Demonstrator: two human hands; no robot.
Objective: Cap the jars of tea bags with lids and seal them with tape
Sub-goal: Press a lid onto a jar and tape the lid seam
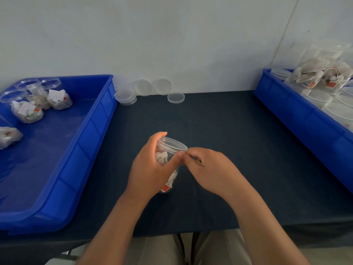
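Left hand gripping jar, right hand curled against lid edge

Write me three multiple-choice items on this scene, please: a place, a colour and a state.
1. Where do the loose lids lie?
A. On the floor
B. On the table by the wall
C. On a shelf

2. What colour are the left tray and the right tray?
A. Blue
B. Green
C. White

3. The jar of tea bags in the left hand is
A. uncapped
B. broken
C. capped with a lid

1 B: they sit at the table's far edge.
2 A: both trays' walls are blue.
3 C: a clear lid covers its mouth.
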